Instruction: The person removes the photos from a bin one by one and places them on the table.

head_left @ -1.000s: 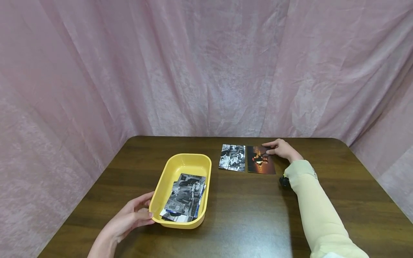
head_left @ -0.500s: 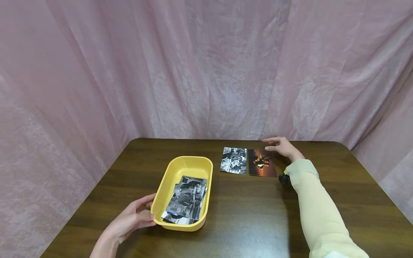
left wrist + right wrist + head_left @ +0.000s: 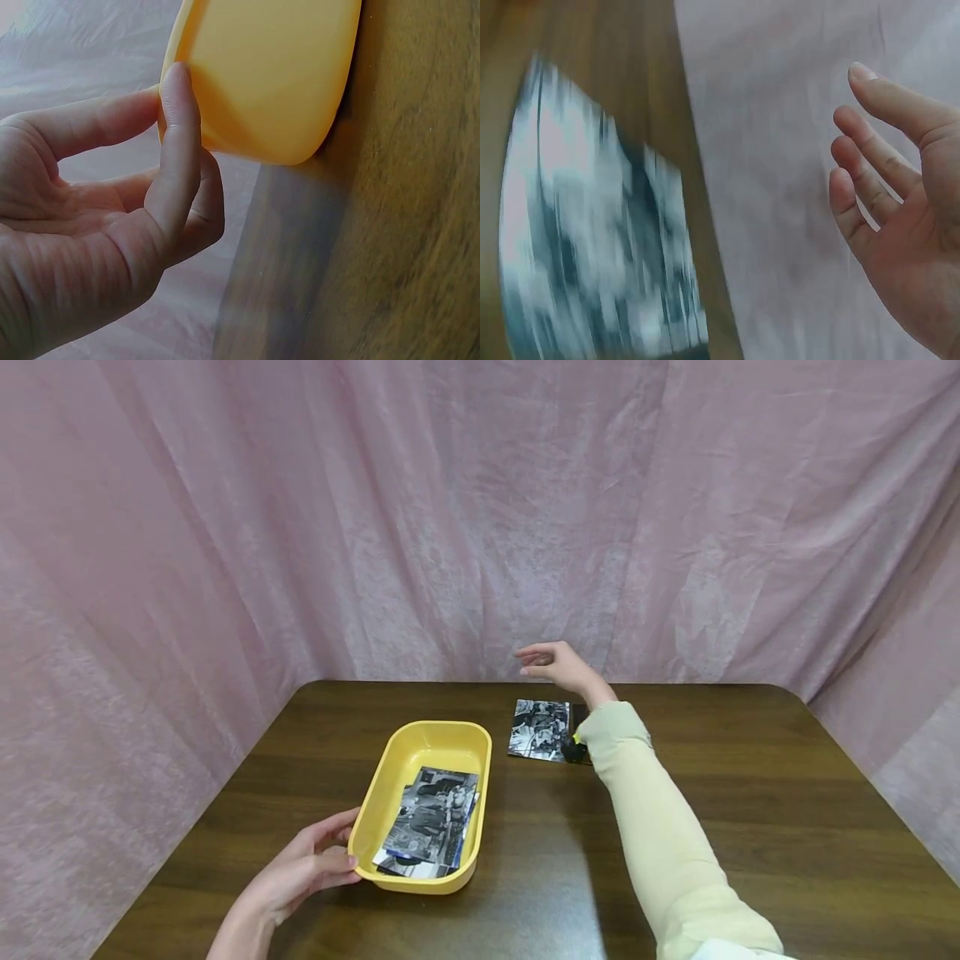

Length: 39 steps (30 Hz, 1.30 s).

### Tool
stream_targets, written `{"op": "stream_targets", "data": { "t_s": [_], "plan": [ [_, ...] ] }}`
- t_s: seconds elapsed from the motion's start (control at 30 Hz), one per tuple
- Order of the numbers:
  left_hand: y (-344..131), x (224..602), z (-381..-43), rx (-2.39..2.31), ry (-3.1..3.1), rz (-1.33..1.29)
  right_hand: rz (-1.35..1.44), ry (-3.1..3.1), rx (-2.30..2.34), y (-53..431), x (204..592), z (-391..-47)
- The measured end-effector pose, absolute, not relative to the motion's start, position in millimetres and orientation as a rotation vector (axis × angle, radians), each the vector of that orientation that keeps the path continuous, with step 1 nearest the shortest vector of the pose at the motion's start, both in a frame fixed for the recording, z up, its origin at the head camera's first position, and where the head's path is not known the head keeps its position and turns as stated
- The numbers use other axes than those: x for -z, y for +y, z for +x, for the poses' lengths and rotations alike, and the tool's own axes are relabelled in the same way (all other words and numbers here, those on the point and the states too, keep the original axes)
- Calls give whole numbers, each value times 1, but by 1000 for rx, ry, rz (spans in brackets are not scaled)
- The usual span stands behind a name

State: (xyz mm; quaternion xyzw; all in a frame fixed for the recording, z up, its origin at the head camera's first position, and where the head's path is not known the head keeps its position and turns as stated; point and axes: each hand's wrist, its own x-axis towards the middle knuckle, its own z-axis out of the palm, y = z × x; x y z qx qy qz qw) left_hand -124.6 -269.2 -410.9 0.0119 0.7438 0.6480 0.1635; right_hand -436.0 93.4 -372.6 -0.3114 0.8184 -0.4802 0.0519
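Note:
My left hand [image 3: 288, 870] pinches the near left corner of a yellow plastic tub [image 3: 388, 764]. In the left wrist view, thumb and fingers meet at the rim of the tub [image 3: 277, 82]. Several photos lie in the tub, a black-and-white one [image 3: 431, 814] on top. My right hand [image 3: 562, 667] is raised near the far table edge, fingers loosely bent and holding nothing. Below it, a black-and-white photo [image 3: 538, 725] lies on the table; the right wrist view shows this photo [image 3: 592, 240] blurred. The dark orange photo [image 3: 580, 713] beside it is mostly hidden by the right wrist and sleeve.
The brown wooden table [image 3: 750, 810] has rounded far corners. A pink curtain [image 3: 480, 527] hangs right behind its far edge. A small black device [image 3: 574, 749] sits at the right wrist, under the pale yellow sleeve [image 3: 652, 827].
My right hand has lifted off the dark orange photo and moved left and up, its arm now covering most of that photo. The left hand and the tub stay in place.

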Motion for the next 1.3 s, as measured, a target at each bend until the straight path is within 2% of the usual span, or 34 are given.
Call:
{"op": "stream_targets", "data": {
  "t_s": [0.27,0.5,0.8,1.3],
  "plan": [
    [-267,412,-125,-1852,2120,37,-1126,2365,1530,-7,354,-408],
    [-261,412,-129,-1853,2135,41,-1261,2348,1446,-63,366,-377],
    [-258,411,-131,-1853,2127,37,-1228,2366,1136,-73,398,-345],
    [-260,412,-131,-1866,2112,66,-1114,2438,343,-59,405,-328]
  ]
}}
